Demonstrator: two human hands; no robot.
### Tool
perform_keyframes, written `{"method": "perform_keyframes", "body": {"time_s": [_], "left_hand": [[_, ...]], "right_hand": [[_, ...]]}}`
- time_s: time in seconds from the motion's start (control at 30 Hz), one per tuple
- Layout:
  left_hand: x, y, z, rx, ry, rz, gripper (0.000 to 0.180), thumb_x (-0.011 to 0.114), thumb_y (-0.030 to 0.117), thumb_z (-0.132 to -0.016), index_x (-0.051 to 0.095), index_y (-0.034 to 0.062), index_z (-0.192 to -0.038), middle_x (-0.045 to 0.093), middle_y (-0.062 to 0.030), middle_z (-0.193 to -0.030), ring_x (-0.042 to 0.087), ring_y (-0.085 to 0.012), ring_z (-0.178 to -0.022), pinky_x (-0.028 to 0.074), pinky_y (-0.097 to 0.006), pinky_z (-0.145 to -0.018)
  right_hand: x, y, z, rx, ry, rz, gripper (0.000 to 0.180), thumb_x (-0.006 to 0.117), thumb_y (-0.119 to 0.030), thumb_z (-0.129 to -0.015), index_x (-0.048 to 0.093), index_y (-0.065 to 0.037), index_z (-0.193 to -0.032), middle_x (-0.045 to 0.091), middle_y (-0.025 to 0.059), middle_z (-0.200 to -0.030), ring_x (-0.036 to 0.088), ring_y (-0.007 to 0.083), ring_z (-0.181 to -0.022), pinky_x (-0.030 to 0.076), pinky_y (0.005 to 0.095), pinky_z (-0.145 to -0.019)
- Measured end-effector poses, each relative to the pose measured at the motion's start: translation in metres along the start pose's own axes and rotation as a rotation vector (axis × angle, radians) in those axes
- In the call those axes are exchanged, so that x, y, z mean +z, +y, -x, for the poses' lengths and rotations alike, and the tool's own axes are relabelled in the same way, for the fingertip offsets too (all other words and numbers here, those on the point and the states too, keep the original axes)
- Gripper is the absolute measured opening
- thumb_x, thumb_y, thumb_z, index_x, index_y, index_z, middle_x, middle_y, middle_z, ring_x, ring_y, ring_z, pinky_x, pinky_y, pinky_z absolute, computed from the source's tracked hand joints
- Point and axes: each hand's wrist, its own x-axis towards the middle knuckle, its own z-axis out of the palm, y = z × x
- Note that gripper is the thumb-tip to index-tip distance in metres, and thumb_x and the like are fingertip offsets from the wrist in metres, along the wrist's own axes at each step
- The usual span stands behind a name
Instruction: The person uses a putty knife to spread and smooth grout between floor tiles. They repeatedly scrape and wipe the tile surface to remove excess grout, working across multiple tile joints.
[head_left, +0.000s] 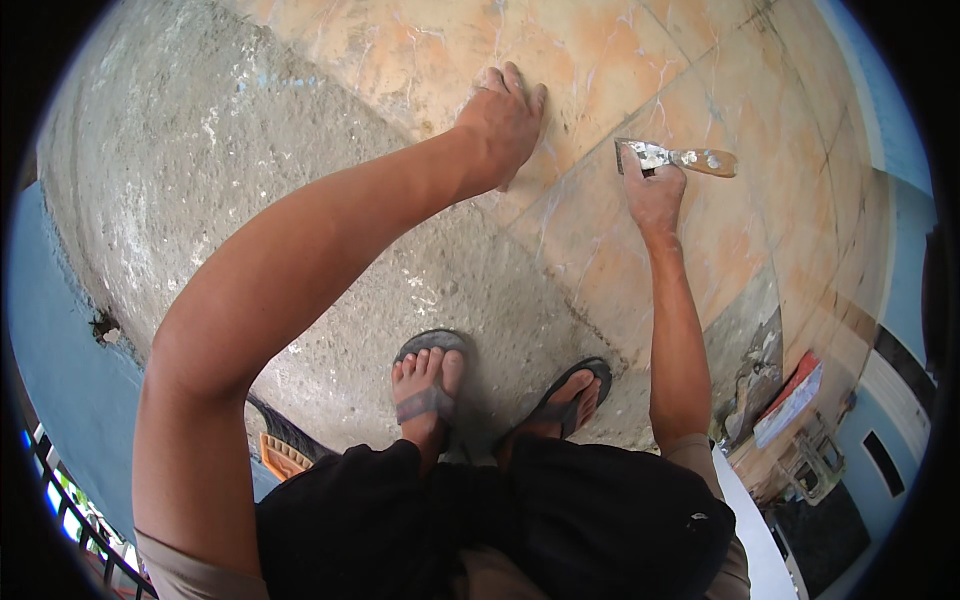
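I see the right hand point(655, 190) closed around the metal end of a scraper point(708, 162), up by the blade rather than on the wooden handle, which points off to the right, free of the fingers. I take that short hold as a way to steer the edge closely, with the blade turned left toward the other hand. The scraper is over the tiles point(720, 220), right of the slanting joint between them; from this height I cannot tell whether its edge touches the surface. The left hand point(505, 120) is farther out and to the left, palm down over the tiles near where they meet the rough concrete point(200, 200). Its fingers point to the far side, bent and a little apart; I cannot tell whether anything is under them, though the placing suggests a prop for the leaning body. Both feet, in dark sandals point(428, 405), stand on the concrete at the near side, set apart, I would guess, for balance. An orange brush point(285, 457) lies near and left, well apart from both hands.
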Motion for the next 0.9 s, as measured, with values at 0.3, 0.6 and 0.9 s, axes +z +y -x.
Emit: {"method": "perform_keyframes", "body": {"time_s": [0.3,0.6,0.9], "left_hand": [[0.004,-0.004,0.000,0.006,0.024,0.021,0.131,0.099,0.040,-0.065,0.022,-0.0045,-0.162,0.031,-0.0446,-0.158,0.048,-0.0520,-0.140,0.056,-0.044,-0.104],[0.003,-0.006,-0.001,-0.008,0.011,0.082,0.130,0.100,0.036,-0.065,0.023,-0.0034,-0.162,0.030,-0.0447,-0.158,0.046,-0.0529,-0.142,0.055,-0.045,-0.106],[0.001,-0.007,0.000,-0.001,0.021,0.100,0.130,0.100,0.038,-0.065,0.023,-0.0028,-0.162,0.031,-0.0437,-0.158,0.045,-0.0527,-0.143,0.056,-0.045,-0.106]], "right_hand": [[0.015,-0.015,0.037,-0.049,-0.016,-0.004,0.019,0.075,-0.016,-0.094,0.074,0.003,-0.090,0.072,0.0115,-0.073,0.068,0.0203,-0.064,0.052,0.0369,-0.064],[0.021,-0.023,0.064,-0.049,-0.084,-0.012,0.019,0.074,-0.018,-0.094,0.073,0.001,-0.088,0.072,0.0144,-0.076,0.070,0.0267,-0.068,0.053,0.0394,-0.068],[0.025,-0.014,0.042,-0.031,0.064,0.061,0.026,0.072,-0.020,-0.095,0.072,0.002,-0.080,0.068,0.0154,-0.066,0.068,0.0285,-0.060,0.051,0.0424,-0.061]]}}
